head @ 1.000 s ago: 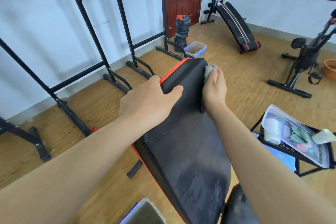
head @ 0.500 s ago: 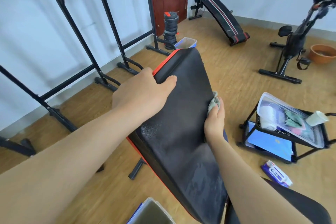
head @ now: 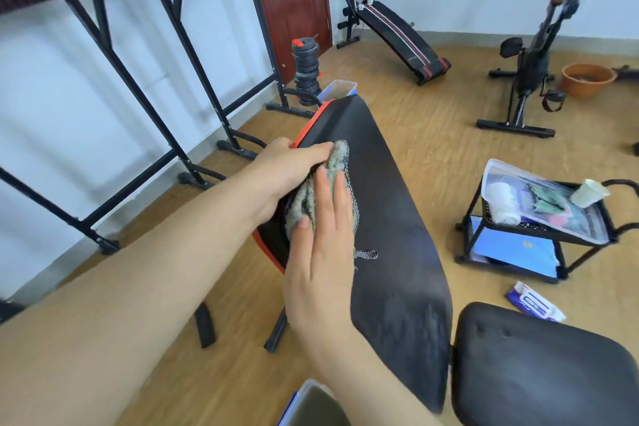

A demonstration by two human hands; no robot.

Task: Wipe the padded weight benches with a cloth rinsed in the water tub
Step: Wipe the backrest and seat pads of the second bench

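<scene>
Grey-green water shows in what may be the water tub (head: 316, 405) at the bottom edge. The seat pad (head: 546, 367) beside it looks dry, probably unwiped. Beyond, the right hand (head: 321, 252) presses flat-fingered on the grey cloth (head: 340, 154), bunched on the inclined backrest pad (head: 397, 218). The left hand (head: 283, 169) grips its upper end. Damp streaks low on that pad suggest partial wiping, and the far sit-up bench (head: 397, 33) looks untouched.

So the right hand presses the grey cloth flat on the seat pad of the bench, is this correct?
Not on the seat pad: the right hand presses the grey cloth flat on the tilted backrest pad of the bench. The head view shows it.
</scene>
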